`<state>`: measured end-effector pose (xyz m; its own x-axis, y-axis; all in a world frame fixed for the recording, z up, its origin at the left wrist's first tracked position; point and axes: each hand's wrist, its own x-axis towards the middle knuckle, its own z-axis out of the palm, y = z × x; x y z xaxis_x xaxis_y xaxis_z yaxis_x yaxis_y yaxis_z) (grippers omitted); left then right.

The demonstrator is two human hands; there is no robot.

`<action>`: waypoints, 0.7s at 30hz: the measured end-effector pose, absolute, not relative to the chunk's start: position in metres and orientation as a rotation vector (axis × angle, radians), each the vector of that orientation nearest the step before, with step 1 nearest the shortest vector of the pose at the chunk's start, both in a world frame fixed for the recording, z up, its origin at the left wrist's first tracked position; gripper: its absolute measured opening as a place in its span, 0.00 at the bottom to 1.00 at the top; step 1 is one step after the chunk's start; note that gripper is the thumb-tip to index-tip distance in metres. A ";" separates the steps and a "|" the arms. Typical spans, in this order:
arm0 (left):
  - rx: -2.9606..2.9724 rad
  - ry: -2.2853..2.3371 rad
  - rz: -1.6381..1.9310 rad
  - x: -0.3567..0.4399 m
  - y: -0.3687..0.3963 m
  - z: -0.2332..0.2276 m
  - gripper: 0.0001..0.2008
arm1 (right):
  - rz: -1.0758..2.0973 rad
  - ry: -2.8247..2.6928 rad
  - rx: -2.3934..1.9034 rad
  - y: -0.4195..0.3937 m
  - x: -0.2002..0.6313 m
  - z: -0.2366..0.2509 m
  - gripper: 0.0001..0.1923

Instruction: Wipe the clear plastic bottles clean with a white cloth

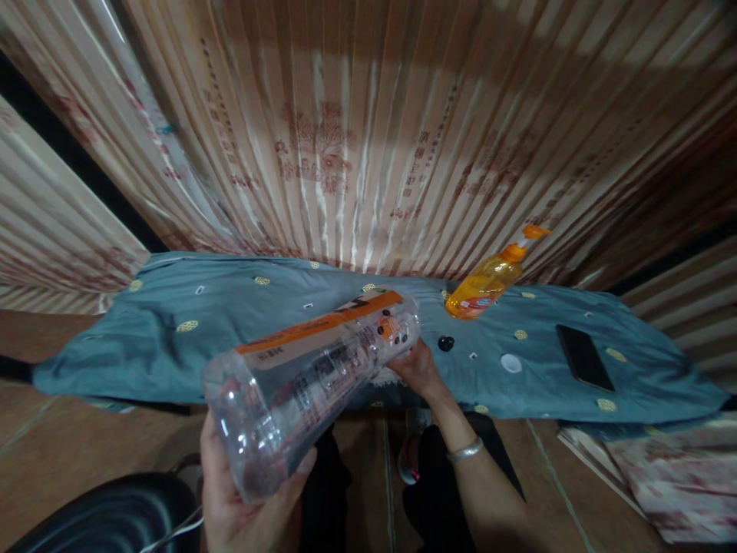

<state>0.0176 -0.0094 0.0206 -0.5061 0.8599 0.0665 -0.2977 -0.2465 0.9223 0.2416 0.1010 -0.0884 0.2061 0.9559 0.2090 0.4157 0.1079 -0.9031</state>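
A large clear plastic bottle (322, 376) with an orange and white printed label lies tilted across both my hands, its base toward me at the left. My left hand (247, 491) is wrapped round the base end. Under the far end, my right hand (418, 369) grips the bottle, its fingers partly hidden behind it; a silver bangle (465, 450) circles that wrist. Beyond the right hand stands a pump bottle (480, 288) of yellow-orange liquid with an orange pump head. A small black round cap (445, 343) and a white disc (510, 363) lie near the right hand.
The blue-green cloth (259, 307) with yellow motifs covers a long low surface. A black phone (584, 358) rests at its right. Pleated curtains (368, 153) hang behind. At lower left is a black round ridged object (109, 514) on the tiled floor (368, 468).
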 end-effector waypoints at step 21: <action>0.737 1.190 1.838 0.012 -0.005 0.013 0.38 | 0.660 -1.367 -1.502 0.103 0.242 -0.090 0.30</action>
